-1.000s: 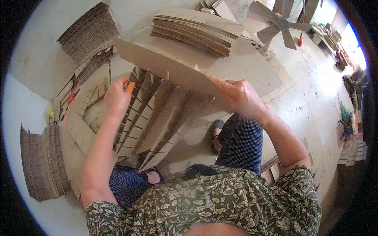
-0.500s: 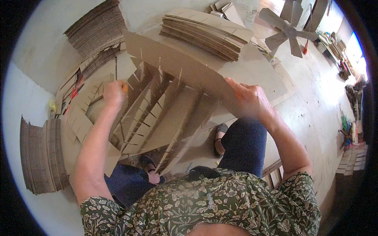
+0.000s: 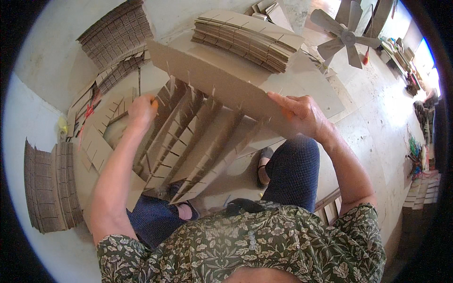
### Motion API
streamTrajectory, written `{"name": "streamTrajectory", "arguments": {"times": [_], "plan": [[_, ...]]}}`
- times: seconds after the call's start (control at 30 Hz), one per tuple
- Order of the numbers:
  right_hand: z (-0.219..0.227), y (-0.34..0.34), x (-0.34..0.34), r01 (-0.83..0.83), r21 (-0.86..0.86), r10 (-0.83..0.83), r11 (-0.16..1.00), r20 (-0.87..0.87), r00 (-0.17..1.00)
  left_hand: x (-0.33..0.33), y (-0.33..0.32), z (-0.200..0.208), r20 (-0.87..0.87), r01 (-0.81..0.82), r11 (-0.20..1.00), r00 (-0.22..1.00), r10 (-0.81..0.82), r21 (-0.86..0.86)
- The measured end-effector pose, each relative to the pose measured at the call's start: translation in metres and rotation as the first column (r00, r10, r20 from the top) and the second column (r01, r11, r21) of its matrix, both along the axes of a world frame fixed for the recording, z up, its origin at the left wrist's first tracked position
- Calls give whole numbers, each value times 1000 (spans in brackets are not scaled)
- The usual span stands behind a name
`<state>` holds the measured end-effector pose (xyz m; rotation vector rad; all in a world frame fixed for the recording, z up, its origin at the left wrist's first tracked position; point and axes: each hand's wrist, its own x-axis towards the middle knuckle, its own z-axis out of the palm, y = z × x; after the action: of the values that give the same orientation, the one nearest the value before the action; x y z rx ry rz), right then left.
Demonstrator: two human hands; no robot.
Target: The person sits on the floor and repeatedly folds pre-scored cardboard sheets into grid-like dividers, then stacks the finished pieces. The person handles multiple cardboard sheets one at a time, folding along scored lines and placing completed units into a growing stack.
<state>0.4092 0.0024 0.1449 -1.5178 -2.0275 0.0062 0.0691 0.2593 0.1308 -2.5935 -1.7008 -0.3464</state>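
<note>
Between my hands is a slotted cardboard divider. Its long strip runs slanting from upper left to the right. Several cross strips with slots along their edges hang from it toward my legs. My right hand grips the right end of the long strip, thumb and fingers on either side. My left hand is closed at the edge of the leftmost cross strip, its fingertips mostly hidden. Orange covers show on fingers of both hands. How deep the slots sit in each other is hard to see.
A stack of slotted cardboard strips lies ahead. More stacks stand by the wall at upper left and at the left. A fan stands at upper right. Loose slotted pieces lie left of my left arm.
The divider has tilted a little: the long strip's left end is slightly lower, and the cross strips' near ends have swung up and left. My left hand has shifted slightly right.
</note>
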Motion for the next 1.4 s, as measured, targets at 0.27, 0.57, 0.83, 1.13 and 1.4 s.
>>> {"name": "streamTrajectory", "arguments": {"times": [0.27, 0.57, 0.83, 1.13, 1.4], "plan": [[9, -4, 1, 8, 22, -8, 1000, -1, 1000, 5, -1, -3, 52, 27, 999, 998, -28, 20], [7, -10, -3, 107, -7, -106, 994, 85, 991, 34, 13, -9, 111, 136, 981, 982, -152, 141], [9, -5, 2, 86, -18, -84, 996, 66, 994, 59, 51, -21, 106, 59, 997, 992, -64, 49], [14, -2, -14, 105, -126, -85, 986, 154, 984, 43, 55, -33, 235, 160, 960, 948, -215, 231], [18, 7, -16, 128, -147, -103, 981, 168, 980, 84, -101, -1, 423, 579, 780, 661, -620, 238]]}}
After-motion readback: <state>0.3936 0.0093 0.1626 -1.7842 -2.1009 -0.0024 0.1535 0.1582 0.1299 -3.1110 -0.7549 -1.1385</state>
